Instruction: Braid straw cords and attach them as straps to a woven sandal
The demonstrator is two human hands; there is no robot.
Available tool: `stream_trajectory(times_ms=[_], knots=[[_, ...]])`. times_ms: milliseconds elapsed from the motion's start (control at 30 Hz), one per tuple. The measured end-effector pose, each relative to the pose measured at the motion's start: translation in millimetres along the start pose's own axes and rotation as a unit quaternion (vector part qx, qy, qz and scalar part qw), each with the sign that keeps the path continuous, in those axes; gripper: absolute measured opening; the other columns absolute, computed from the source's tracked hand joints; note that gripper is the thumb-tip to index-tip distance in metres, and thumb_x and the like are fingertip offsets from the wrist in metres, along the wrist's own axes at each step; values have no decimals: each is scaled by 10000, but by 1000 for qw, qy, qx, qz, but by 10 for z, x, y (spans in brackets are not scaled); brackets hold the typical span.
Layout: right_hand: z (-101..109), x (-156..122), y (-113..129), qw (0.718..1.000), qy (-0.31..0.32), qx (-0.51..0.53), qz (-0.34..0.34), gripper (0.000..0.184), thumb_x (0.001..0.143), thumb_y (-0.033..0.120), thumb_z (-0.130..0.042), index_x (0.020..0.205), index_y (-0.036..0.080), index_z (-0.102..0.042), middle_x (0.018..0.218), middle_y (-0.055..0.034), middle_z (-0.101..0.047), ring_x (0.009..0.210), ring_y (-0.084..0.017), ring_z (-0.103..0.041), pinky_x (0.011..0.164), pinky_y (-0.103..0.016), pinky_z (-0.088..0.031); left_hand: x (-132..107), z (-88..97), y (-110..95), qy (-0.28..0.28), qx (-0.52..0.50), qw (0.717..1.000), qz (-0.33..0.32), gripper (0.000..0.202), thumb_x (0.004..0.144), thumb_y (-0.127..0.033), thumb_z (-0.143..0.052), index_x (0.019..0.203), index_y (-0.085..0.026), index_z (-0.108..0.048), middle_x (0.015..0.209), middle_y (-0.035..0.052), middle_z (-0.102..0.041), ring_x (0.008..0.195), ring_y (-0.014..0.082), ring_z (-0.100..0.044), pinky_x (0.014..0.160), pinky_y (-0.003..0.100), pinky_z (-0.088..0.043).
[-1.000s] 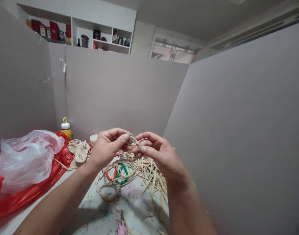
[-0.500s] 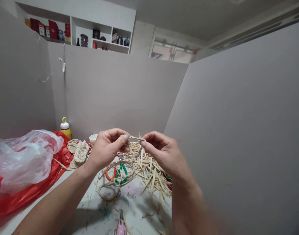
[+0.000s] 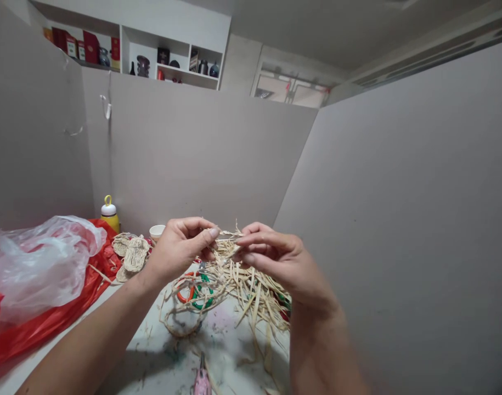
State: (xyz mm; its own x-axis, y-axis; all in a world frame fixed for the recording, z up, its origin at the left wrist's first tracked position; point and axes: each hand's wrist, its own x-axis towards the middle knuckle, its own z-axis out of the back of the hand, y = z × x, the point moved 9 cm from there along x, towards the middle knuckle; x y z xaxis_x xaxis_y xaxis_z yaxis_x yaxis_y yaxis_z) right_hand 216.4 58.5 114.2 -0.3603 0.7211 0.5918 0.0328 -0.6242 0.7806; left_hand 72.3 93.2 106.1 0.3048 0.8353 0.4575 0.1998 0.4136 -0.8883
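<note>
Left hand (image 3: 182,243): pinching cord (image 3: 229,233), centre frame. Right hand (image 3: 278,258): fingers bent at cord's right end, grip unclear. Step: seemingly twisting or braiding; next move probably calls for steady tension.

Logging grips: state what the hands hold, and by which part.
The left hand pinches a straw cord at the left of its raised stretch; the right hand: can't tell.
</note>
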Motion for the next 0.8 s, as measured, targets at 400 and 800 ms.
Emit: stream_trajectory(times_ms=[400,800], knots=[[-167,-61,352,913,-37,-368,173,158,886,148,-626,995,249,-678,901,-34,-587,691,-123,-587,527,-250,-477,-14,57,-15,3,-15,1000,1,143,753,-293,-719,759,-150,-707,595,-15,-618,497,86,-575,503,218,-495],[92,-25,192,976,-83,-128,157,194,801,82,-712,848,269,-737,1125,-31,-610,933,-164,-651,806,-319,-553,-47,-6,47,31,-41,997,50,182,750,-297,-729,803,-124,-728,583,-13,-639,490,68,-576,508,183,-476]])
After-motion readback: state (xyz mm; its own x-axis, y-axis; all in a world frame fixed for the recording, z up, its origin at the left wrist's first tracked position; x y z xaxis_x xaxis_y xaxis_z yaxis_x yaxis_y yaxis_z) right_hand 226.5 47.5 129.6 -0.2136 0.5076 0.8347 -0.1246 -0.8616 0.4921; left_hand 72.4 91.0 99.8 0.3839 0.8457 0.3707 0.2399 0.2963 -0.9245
